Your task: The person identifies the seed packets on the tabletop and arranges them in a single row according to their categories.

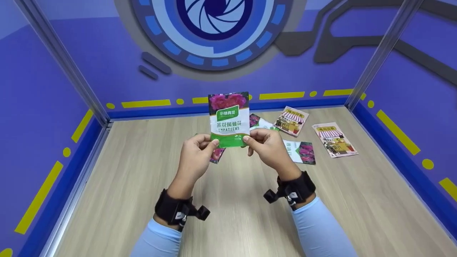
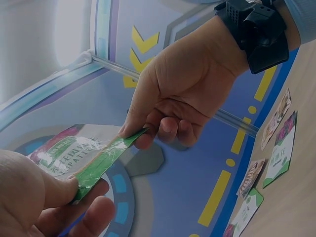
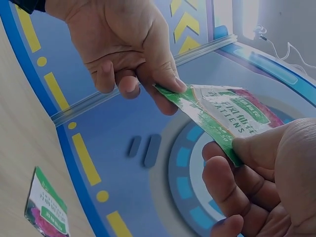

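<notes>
Pinching the bottom green band of the seed packet (image 1: 229, 119), the left hand (image 1: 194, 157) and the right hand (image 1: 268, 146) each clamp one lower corner between thumb and forefinger, holding it upright above the wooden table (image 1: 142, 178) with its printed face toward the person. The hands sit close together, parted only by the packet's width (the wrist views show the thumbs on top of the green strip and the other fingers curled beneath). To handle this well, I judge the grip should stay light and near the corners, so the thin foil keeps flat and does not crease or twist. Below and just behind the held packet, more flower packets (image 1: 303, 151) lie flat on the table; farther to its right rest two shop-front packets (image 1: 334, 139), near the blue back wall (image 1: 107, 64).
</notes>
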{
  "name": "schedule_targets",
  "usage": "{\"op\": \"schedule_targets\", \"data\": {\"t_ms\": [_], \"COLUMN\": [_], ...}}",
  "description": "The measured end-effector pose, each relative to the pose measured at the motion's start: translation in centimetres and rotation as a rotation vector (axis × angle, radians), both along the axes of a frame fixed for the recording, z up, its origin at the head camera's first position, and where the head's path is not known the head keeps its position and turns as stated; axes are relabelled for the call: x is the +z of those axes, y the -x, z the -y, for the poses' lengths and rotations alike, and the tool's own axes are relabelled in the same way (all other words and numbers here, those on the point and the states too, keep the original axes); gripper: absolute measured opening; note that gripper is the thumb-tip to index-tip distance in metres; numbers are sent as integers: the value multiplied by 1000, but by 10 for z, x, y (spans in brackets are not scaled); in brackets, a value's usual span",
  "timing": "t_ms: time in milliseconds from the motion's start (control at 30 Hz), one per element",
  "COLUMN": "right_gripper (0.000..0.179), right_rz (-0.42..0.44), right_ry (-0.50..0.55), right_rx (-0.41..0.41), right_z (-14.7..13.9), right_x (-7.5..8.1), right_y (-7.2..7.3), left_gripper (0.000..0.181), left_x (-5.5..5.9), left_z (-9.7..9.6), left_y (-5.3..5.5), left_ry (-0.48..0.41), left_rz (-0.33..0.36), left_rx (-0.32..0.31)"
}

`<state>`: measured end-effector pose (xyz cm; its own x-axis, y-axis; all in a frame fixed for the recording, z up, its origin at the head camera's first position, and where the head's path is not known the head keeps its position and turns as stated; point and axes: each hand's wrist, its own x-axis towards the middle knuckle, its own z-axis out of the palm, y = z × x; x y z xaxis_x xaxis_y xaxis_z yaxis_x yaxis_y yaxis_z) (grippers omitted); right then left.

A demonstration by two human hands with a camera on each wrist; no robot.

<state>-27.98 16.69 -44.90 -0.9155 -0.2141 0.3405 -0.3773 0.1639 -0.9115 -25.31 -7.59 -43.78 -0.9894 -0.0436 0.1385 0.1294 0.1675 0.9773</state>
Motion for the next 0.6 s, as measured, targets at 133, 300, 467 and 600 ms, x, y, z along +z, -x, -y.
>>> {"op": "schedule_targets", "data": {"t_ms": [133,300,467,600], "right_gripper": [15,14,14,14], "right_rz": [-5,-8,-26,-35], "right_ry": [25,49,41,33], "right_rx": [-9,-5,12,18], "right_z": [-3,-3,-2,-1], "right_x": [1,2,2,4], "right_y": [-1,-2,-1,-2], "left_gripper": [10,10,11,11], "left_x": [2,4,4,4], "left_z": [-1,1,3,3], "left_y": [-1,-2,-4,-6], "left_ry": [-12,-11,-14,-16], "left_rz": [-21,-38,-39,-42], "left_rx": [-38,-60,-47,-41]}}
